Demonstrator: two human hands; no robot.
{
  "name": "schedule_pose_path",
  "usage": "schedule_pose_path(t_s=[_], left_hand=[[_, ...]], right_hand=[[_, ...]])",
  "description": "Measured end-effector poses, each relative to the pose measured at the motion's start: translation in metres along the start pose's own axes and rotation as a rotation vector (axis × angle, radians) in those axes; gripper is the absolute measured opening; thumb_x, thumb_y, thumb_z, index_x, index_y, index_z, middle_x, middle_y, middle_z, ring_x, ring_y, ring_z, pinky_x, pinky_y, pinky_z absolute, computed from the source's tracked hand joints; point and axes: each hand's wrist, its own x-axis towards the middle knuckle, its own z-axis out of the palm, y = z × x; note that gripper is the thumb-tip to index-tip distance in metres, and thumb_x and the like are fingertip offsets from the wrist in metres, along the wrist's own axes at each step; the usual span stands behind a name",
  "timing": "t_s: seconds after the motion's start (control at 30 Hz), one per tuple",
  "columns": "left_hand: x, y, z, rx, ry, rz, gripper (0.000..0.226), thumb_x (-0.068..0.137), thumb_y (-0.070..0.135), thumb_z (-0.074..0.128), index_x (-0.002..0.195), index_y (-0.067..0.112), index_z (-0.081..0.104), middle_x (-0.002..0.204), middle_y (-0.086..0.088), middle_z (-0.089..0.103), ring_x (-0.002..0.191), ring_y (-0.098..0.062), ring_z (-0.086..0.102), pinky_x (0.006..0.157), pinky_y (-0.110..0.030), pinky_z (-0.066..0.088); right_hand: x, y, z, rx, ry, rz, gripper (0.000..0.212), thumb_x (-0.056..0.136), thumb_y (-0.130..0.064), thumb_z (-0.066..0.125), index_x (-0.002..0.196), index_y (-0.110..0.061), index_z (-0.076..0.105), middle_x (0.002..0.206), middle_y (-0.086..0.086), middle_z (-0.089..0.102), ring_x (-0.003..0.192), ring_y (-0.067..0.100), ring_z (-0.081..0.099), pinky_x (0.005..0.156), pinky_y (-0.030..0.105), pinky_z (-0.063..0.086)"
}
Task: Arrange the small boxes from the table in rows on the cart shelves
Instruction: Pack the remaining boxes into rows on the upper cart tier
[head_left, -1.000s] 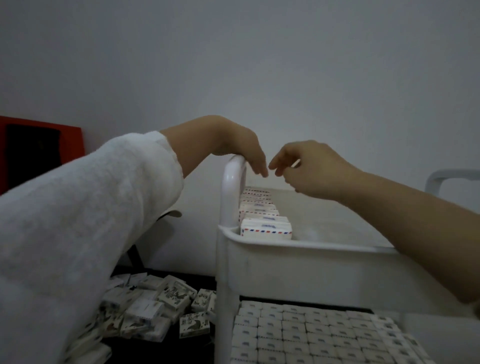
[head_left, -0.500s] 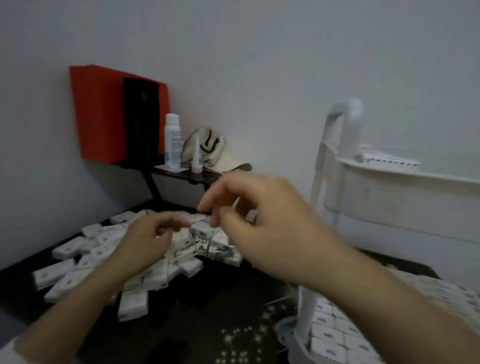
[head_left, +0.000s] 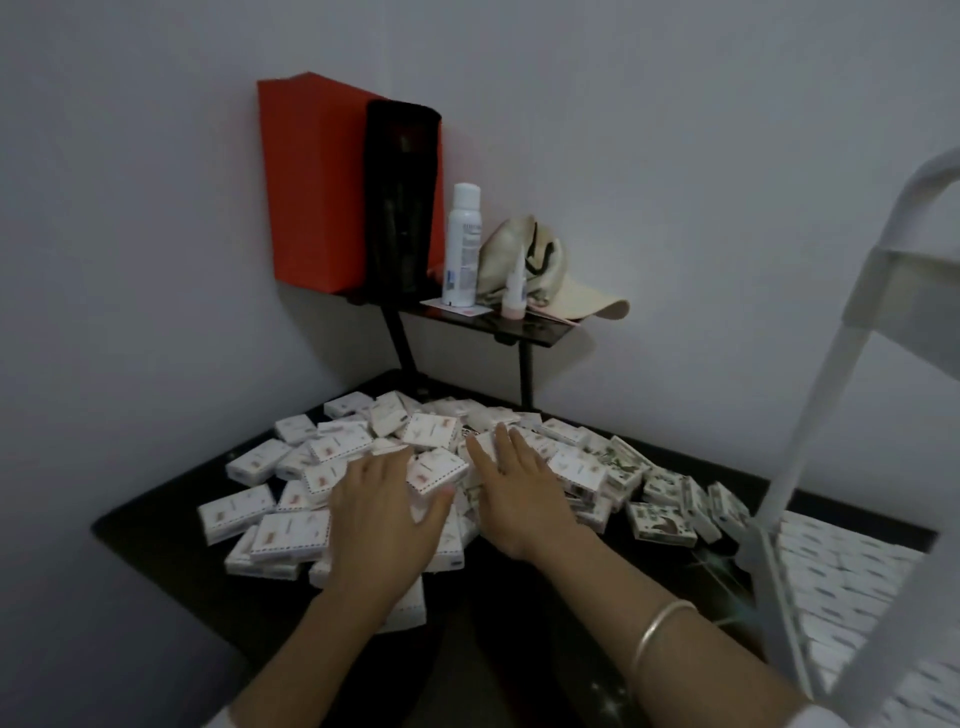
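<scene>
One wide-angle camera, worn on the person's head, looked forward and down at close range onto the black glossy tabletop (head_left: 156, 527). It faced the far grey wall (head_left: 675, 156); the white metal cart frame (head_left: 810, 415) crossed the right edge nearby.

I seem to be in a plain room at home. Bare white walls (head_left: 675, 156) meet in a corner behind my dark table (head_left: 156, 530). A small black shelf (head_left: 524, 327) holds a spray can (head_left: 462, 244), a cap (head_left: 550, 280), a little bottle (head_left: 515, 291) and a red box (head_left: 311, 182). A white cart (head_left: 810, 415) stands at my right.
</scene>
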Motion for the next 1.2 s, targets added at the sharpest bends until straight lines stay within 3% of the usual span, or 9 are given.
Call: schedule_pose_path(t_s=[0.1, 0.2, 0.27, 0.47, 0.6, 0.8, 0.97, 1.13, 1.2], left_hand=[[0.001, -0.005, 0.007, -0.008, 0.005, -0.015, 0.051, 0.088, 0.051, 0.058, 0.13, 0.022, 0.057, 0.127, 0.005, 0.06, 0.121, -0.019, 0.044, 0.1, -0.036, 0.034], [-0.002, -0.008, 0.006, -0.088, 0.051, 0.021, 0.049, 0.083, 0.044, 0.069, 0.125, 0.022, 0.06, 0.12, 0.006, 0.063, 0.118, -0.018, 0.047, 0.101, -0.036, 0.033], [-0.004, -0.009, 0.002, -0.137, 0.084, 0.055, 0.05, 0.078, 0.039, 0.077, 0.122, 0.023, 0.061, 0.116, 0.008, 0.062, 0.115, -0.017, 0.049, 0.1, -0.035, 0.033], [-0.009, -0.004, -0.021, -0.4, 0.069, 0.087, 0.045, 0.077, 0.023, 0.079, 0.114, 0.032, 0.054, 0.112, 0.021, 0.051, 0.099, 0.002, 0.048, 0.078, -0.019, 0.041], [-0.016, 0.016, -0.041, -0.629, -0.011, 0.033, 0.039, 0.079, 0.012, 0.077, 0.096, 0.039, 0.055, 0.115, 0.023, 0.054, 0.094, 0.0, 0.061, 0.064, -0.023, 0.056], [-0.028, 0.061, -0.083, -0.877, -0.142, 0.123, 0.033, 0.082, 0.004, 0.073, 0.09, 0.031, 0.055, 0.122, 0.019, 0.06, 0.099, -0.002, 0.066, 0.06, -0.019, 0.055], [-0.034, 0.11, -0.128, -0.982, -0.142, 0.216, 0.01, 0.084, 0.029, 0.068, 0.087, 0.028, 0.059, 0.113, 0.02, 0.066, 0.088, -0.012, 0.07, 0.062, -0.026, 0.058], [-0.025, 0.166, -0.172, -0.994, -0.116, 0.406, 0.01, 0.087, 0.017, 0.065, 0.087, 0.027, 0.061, 0.106, 0.01, 0.07, 0.09, -0.015, 0.07, 0.065, -0.03, 0.059], [-0.014, 0.195, -0.192, -0.983, -0.137, 0.494, 0.021, 0.087, 0.015, 0.066, 0.104, 0.026, 0.06, 0.11, 0.01, 0.069, 0.094, -0.014, 0.07, 0.066, -0.03, 0.059]], right_hand=[[0.006, 0.002, 0.01, -0.045, 0.087, -0.023, 0.059, 0.1, -0.036, 0.036, 0.154, -0.023, 0.015, 0.16, 0.018, 0.013, 0.149, 0.029, 0.004, 0.12, 0.042, 0.005], [0.003, 0.003, 0.013, -0.005, 0.263, -0.033, 0.044, 0.094, -0.033, 0.046, 0.137, -0.022, 0.045, 0.14, 0.011, 0.051, 0.136, 0.026, 0.033, 0.111, 0.037, 0.026], [-0.002, 0.004, 0.011, 0.084, 0.319, -0.023, 0.04, 0.091, -0.033, 0.054, 0.129, -0.022, 0.053, 0.128, 0.002, 0.059, 0.126, 0.023, 0.04, 0.103, 0.033, 0.033], [-0.032, 0.005, -0.009, 0.59, 0.383, 0.04, 0.034, 0.087, -0.017, 0.07, 0.117, -0.024, 0.056, 0.124, -0.01, 0.049, 0.089, -0.004, 0.055, 0.078, 0.01, 0.045], [-0.07, 0.008, -0.04, 0.86, 0.371, 0.128, 0.038, 0.084, -0.016, 0.074, 0.113, -0.032, 0.056, 0.122, -0.012, 0.048, 0.093, 0.002, 0.059, 0.077, 0.015, 0.051], [-0.148, 0.013, -0.111, 0.872, 0.499, 0.067, 0.025, 0.082, -0.029, 0.071, 0.098, -0.041, 0.057, 0.117, -0.029, 0.051, 0.098, -0.007, 0.057, 0.076, 0.016, 0.052], [-0.203, 0.019, -0.163, 0.965, 0.553, 0.091, 0.022, 0.081, -0.029, 0.074, 0.084, -0.04, 0.056, 0.1, -0.019, 0.068, 0.076, 0.006, 0.07, 0.057, 0.023, 0.053], [-0.259, 0.034, -0.224, 0.933, 0.462, 0.015, 0.065, 0.079, -0.022, 0.075, 0.12, -0.061, 0.045, 0.096, -0.023, 0.058, 0.075, 0.021, 0.073, 0.073, 0.046, 0.06], [-0.276, 0.042, -0.249, 0.861, 0.491, -0.019, 0.058, 0.08, -0.019, 0.073, 0.118, -0.058, 0.053, 0.097, -0.02, 0.06, 0.076, 0.024, 0.072, 0.075, 0.049, 0.06]])
